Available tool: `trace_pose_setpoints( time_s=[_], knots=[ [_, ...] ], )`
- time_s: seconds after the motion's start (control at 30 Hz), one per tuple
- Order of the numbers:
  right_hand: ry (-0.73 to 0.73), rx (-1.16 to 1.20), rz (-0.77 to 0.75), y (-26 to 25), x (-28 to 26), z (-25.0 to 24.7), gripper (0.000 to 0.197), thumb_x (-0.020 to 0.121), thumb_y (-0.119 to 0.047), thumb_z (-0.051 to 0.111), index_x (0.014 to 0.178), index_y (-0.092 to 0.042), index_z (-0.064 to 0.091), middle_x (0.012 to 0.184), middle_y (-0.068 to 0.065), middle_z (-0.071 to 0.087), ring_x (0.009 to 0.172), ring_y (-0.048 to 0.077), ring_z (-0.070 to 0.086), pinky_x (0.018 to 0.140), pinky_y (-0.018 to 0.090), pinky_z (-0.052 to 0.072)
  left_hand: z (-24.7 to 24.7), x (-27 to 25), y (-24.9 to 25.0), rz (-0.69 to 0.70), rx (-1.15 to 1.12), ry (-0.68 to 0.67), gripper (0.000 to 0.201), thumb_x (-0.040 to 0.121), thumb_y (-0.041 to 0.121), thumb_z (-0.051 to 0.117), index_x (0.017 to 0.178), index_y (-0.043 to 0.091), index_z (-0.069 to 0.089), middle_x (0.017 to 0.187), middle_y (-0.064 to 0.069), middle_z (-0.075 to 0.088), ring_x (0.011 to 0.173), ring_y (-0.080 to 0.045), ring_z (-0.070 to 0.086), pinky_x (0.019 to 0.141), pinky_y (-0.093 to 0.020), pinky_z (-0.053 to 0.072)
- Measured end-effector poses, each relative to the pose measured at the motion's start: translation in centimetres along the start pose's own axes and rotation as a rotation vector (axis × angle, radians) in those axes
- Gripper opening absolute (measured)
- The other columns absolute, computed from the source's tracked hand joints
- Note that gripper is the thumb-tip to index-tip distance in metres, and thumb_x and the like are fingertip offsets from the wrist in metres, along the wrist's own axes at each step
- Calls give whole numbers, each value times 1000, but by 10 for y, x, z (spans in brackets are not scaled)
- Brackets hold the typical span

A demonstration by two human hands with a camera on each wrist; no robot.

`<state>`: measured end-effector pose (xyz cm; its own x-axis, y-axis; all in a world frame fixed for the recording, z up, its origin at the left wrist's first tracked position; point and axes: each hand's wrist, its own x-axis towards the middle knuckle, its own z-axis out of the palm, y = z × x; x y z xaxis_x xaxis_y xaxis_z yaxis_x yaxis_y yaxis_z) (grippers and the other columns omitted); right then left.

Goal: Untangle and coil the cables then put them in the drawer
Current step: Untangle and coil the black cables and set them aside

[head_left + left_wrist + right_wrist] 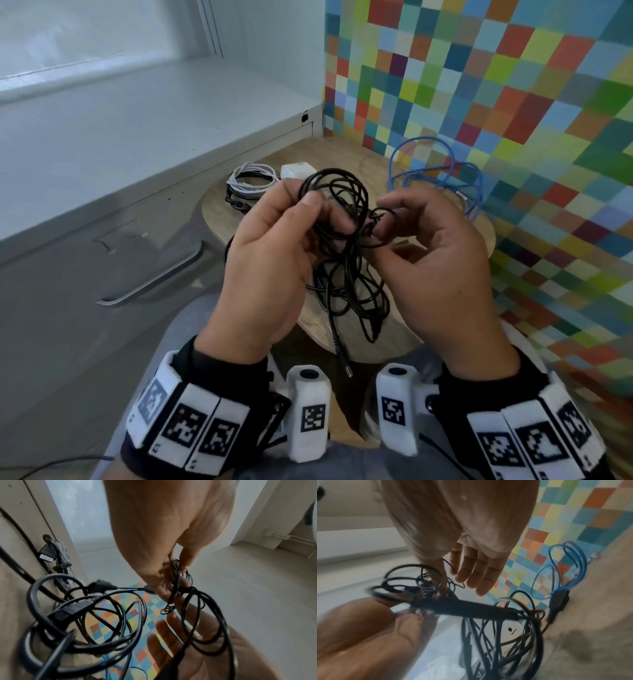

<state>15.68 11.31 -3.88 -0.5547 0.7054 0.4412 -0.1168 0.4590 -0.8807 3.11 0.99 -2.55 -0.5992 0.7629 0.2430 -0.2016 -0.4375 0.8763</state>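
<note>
A black cable point(337, 219) tangle hangs between both hands above the counter point(394, 161), its loose plug end trailing straight down. The left hand point(270, 246) clutches the bundled loops; the right hand point(435, 253), level beside it, pinches a strand at the knot.

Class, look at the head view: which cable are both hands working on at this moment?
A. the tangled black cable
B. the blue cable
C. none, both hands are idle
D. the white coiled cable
A: the left hand and the right hand both pinch strands of the tangled black cable above the wooden table, while the blue cable and white coiled cable lie untouched behind.
</note>
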Motion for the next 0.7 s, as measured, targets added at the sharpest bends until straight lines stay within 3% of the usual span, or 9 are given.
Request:
trace_pose_setpoints(
  time_s=[0.07,0.13,0.2,0.3,0.37,0.47,0.53,0.63,0.7],
  knots=[
    [-9,35,10,0,0,2,27,84,-7,81,93,-26,65,94,-7,67,88,6,66,64,23,53,-1,0,1,-29,-94,-50,29,93,33,69,94,8,54,80,-8,55,78,-21,56,75,-36,49],
    [-36,23,5,1,0,3,21,86,-9,80,87,-21,63,109,-2,65,101,6,65,67,19,52,-4,1,-2,2,-22,-116,46,77,36,86,100,10,57,84,-2,61,82,-17,61,77,-34,53],
    [-41,8,-4,0,2,2,22,88,-7,77,85,-22,61,112,-7,66,104,7,66,68,18,52,-5,1,-5,51,197,-105,45,72,14,90,106,11,60,89,5,68,88,-15,67,82,-31,55],
    [-5,-6,-37,1,5,-4,20,90,-11,76,85,-22,60,87,-1,70,84,20,71,70,40,60,-5,4,-7,100,399,7,29,83,-4,79,100,15,64,83,12,70,83,-7,68,81,-26,55],
    [25,43,-4,0,8,-9,19,90,-16,75,83,-24,60,83,10,70,81,33,72,73,52,61,-9,6,-5,121,402,93,21,87,3,77,92,21,68,84,9,70,84,-10,66,83,-35,56],
    [128,424,177,-3,16,-22,28,94,-2,66,78,-24,62,83,9,70,79,28,72,75,49,63,-17,9,-1,119,363,168,9,84,22,79,86,28,73,86,-15,67,85,-27,60,90,-59,55],
    [159,645,271,-6,20,-30,25,97,0,58,81,-19,59,82,7,68,78,31,67,71,49,63,-19,10,3,85,326,184,8,83,31,79,84,25,74,87,-29,60,85,-31,55,89,-66,52],
    [186,666,302,-8,23,-34,25,100,2,52,87,-17,60,77,5,62,69,23,63,59,36,59,-17,10,3,26,272,213,22,86,29,78,89,10,68,92,-16,58,80,-29,53,76,-44,55],
    [172,660,298,-9,23,-33,26,102,2,49,91,-17,63,72,3,55,66,17,57,56,33,56,-14,10,0,13,260,241,22,89,24,73,95,5,63,93,-15,59,79,-27,58,75,-35,57]
  ],
)
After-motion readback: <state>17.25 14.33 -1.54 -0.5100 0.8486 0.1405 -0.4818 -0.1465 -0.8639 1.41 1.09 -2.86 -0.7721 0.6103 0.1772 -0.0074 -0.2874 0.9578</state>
